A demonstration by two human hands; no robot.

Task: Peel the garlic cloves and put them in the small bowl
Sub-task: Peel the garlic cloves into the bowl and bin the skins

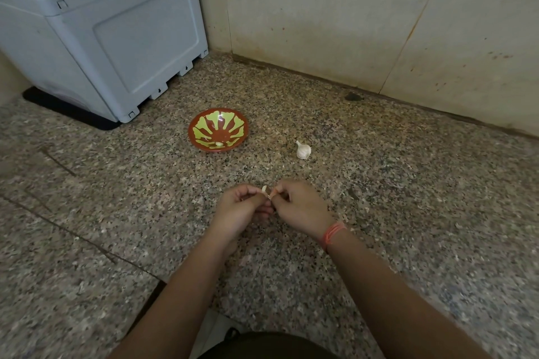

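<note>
Peeling under way. My left hand (239, 208) and right hand (299, 207) are both pinching one garlic clove (264, 189) above the worktop (393, 189), fingers (282, 185) curled on it. One peeled clove (218, 144) is lying in the small bowl (204, 123); the garlic bulb (303, 150) is sitting near it, apparently mostly unpeeled.
</note>
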